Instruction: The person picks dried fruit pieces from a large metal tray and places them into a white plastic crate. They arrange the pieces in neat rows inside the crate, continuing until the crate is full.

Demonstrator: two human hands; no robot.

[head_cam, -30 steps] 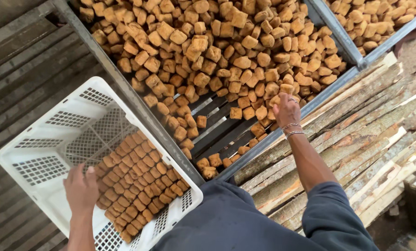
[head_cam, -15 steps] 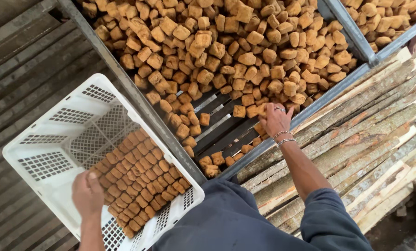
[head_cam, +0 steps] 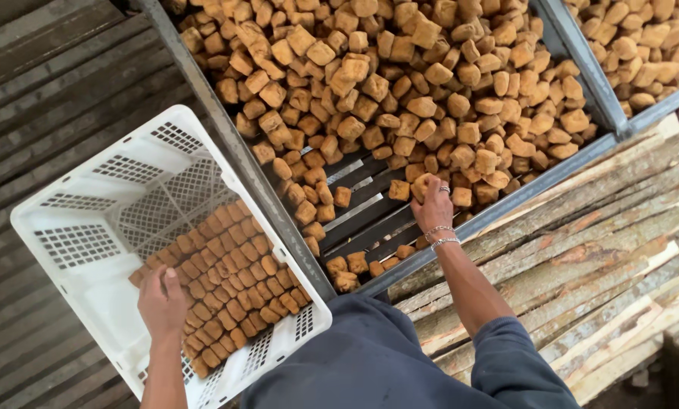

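Head view, one item per clause: white plastic crate [head_cam: 89, 227] at lower left, perforated walls, its near half packed with brown fried cubes laid in tidy rows [head_cam: 226, 280], the far half bare mesh. Left hand [head_cam: 161, 303] rests on the packed rows at the crate's near edge, fingers bent down onto the cubes; whether they pinch one cannot be told. Right hand [head_cam: 433, 208], which a second ago hovered further right near the tray's edge, now sits lower on the slatted metal tray [head_cam: 370, 227], fingers closed narrowly around one loose cube [head_cam: 419, 184] at the pile's thinned fringe. Heap of loose cubes [head_cam: 400, 91] fills the tray beyond; a second tray [head_cam: 635, 53] lies at upper right. Rough wooden planks [head_cam: 582, 250] run beneath the right forearm. The change reads as another cube picked from the fringe, the crate roughly half filled.
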